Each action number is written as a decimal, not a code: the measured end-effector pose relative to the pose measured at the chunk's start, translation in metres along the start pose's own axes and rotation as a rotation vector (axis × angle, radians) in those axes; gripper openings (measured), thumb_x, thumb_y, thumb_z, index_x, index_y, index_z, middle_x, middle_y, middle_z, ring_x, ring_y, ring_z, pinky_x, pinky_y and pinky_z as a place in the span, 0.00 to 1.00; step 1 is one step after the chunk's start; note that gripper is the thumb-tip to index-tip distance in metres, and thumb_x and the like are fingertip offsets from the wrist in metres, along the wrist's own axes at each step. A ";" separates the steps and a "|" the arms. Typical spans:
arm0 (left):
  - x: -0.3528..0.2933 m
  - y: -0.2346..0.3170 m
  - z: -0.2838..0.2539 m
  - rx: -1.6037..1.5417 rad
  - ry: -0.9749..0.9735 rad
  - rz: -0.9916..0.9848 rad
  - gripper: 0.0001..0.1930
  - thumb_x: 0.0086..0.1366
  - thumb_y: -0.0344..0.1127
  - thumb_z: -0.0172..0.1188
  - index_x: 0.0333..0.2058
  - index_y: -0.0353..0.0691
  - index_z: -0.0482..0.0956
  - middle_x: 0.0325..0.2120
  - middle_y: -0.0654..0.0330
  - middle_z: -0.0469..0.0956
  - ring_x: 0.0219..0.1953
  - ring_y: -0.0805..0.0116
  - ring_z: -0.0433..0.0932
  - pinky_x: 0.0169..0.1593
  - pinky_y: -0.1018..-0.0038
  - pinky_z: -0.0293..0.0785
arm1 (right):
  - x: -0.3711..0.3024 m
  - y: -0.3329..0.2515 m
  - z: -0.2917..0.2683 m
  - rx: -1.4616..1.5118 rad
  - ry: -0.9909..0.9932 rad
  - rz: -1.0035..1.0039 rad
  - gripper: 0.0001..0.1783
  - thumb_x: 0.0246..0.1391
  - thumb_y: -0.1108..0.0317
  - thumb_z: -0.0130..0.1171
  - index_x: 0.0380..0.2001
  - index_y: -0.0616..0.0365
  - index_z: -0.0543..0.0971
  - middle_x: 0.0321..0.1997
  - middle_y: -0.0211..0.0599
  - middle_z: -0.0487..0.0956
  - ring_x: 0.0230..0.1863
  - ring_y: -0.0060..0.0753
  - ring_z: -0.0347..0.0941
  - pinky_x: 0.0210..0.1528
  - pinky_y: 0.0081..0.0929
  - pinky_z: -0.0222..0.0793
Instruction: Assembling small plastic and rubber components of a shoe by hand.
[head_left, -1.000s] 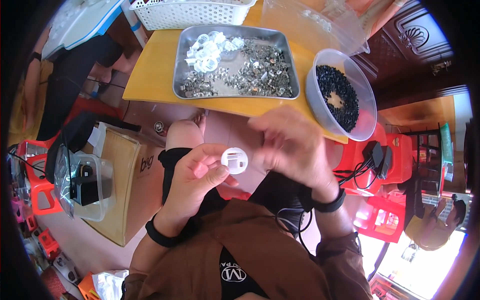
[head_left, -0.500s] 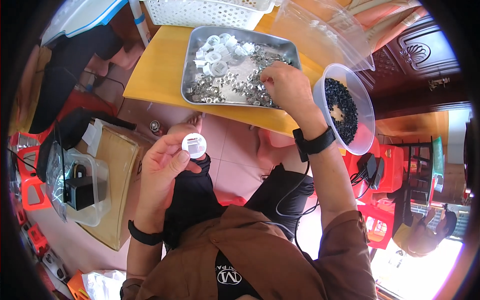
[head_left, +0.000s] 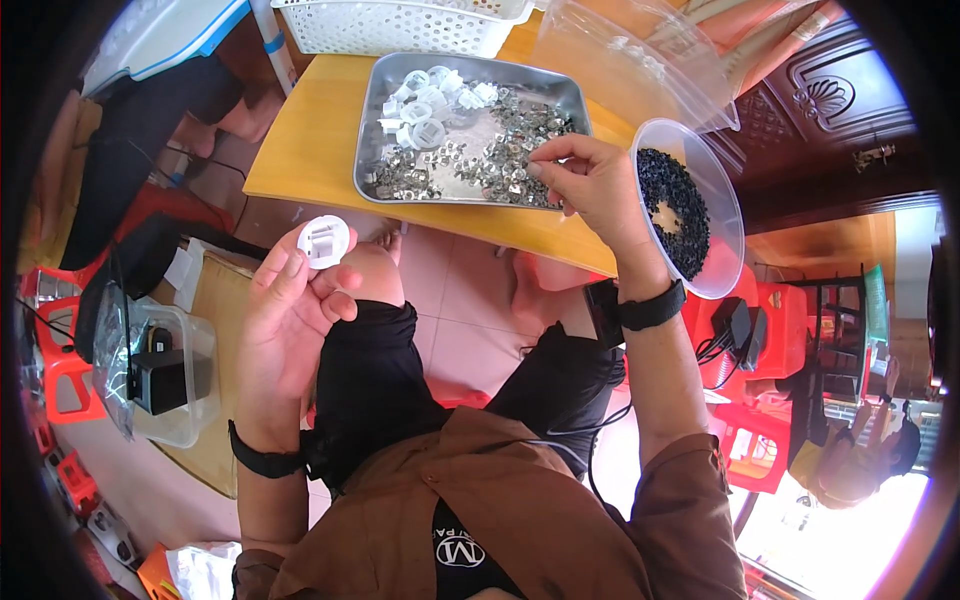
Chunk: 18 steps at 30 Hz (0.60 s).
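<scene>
My left hand (head_left: 290, 300) pinches a round white plastic part (head_left: 325, 242) between thumb and fingers, its slotted face toward me. Over the right side of the metal tray (head_left: 366, 130), my right hand (head_left: 595, 190) has thumb and forefinger pressed together; anything between them is too small to make out. Below those fingertips lies a heap of small metal pieces (head_left: 500, 170). A smaller pile of the same metal pieces (head_left: 400, 180) is at the tray's near left. Several more white plastic parts (head_left: 428, 133) sit loosely piled at its far left.
The tray rests on a yellow wooden table (head_left: 300, 140). At the right, a clear round tub (head_left: 735, 235) holds small black pieces (head_left: 675, 200). A white perforated basket (head_left: 400, 28) and a clear plastic bag (head_left: 620, 60) are at the back. A cardboard box (head_left: 225, 350) stands left.
My left hand has moved left and up with the white part, which is now tilted. My right hand has drawn slightly right, and its fingertips now show over the metal pieces.
</scene>
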<state>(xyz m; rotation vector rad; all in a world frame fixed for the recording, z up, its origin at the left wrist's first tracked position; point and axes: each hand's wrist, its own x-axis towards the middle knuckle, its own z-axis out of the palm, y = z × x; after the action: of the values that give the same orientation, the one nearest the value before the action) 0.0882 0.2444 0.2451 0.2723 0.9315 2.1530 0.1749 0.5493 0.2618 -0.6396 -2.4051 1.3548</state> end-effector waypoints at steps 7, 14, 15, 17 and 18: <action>-0.008 -0.022 0.040 0.259 -0.019 -0.051 0.17 0.63 0.32 0.57 0.50 0.34 0.71 0.40 0.56 0.77 0.40 0.68 0.78 0.39 0.75 0.77 | -0.044 -0.024 0.008 -0.009 0.172 -0.484 0.05 0.41 0.77 0.67 0.25 0.56 0.82 0.28 0.30 0.80 0.28 0.19 0.75 0.24 0.15 0.69; -0.012 -0.040 0.066 0.349 -0.183 -0.094 0.20 0.65 0.34 0.56 0.54 0.34 0.67 0.43 0.55 0.76 0.41 0.66 0.78 0.41 0.73 0.76 | -0.110 -0.047 0.008 0.085 0.131 -0.602 0.13 0.29 0.81 0.68 0.23 0.53 0.83 0.30 0.28 0.79 0.30 0.26 0.76 0.27 0.20 0.72; -0.012 -0.042 0.068 0.361 -0.223 -0.095 0.21 0.65 0.34 0.56 0.54 0.34 0.67 0.44 0.55 0.75 0.41 0.66 0.78 0.41 0.73 0.77 | -0.114 -0.043 0.010 0.125 0.151 -0.635 0.14 0.28 0.81 0.68 0.24 0.52 0.83 0.29 0.27 0.78 0.28 0.24 0.76 0.26 0.18 0.71; -0.014 -0.045 0.070 0.351 -0.282 -0.119 0.21 0.64 0.34 0.57 0.54 0.33 0.67 0.44 0.55 0.75 0.41 0.66 0.78 0.41 0.72 0.77 | -0.124 -0.040 0.011 0.112 0.169 -0.647 0.14 0.28 0.81 0.68 0.23 0.52 0.83 0.29 0.26 0.78 0.28 0.23 0.76 0.25 0.18 0.71; -0.016 -0.046 0.071 0.355 -0.281 -0.127 0.21 0.64 0.34 0.57 0.54 0.33 0.67 0.44 0.55 0.75 0.41 0.66 0.78 0.41 0.72 0.77 | -0.128 -0.038 0.012 0.091 0.185 -0.670 0.14 0.28 0.81 0.68 0.23 0.51 0.83 0.29 0.26 0.78 0.27 0.22 0.75 0.25 0.17 0.70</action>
<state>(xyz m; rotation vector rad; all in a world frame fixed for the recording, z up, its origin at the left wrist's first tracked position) 0.1575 0.2916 0.2651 0.6546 1.1274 1.7692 0.2700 0.4565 0.2823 0.0762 -2.1042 1.0465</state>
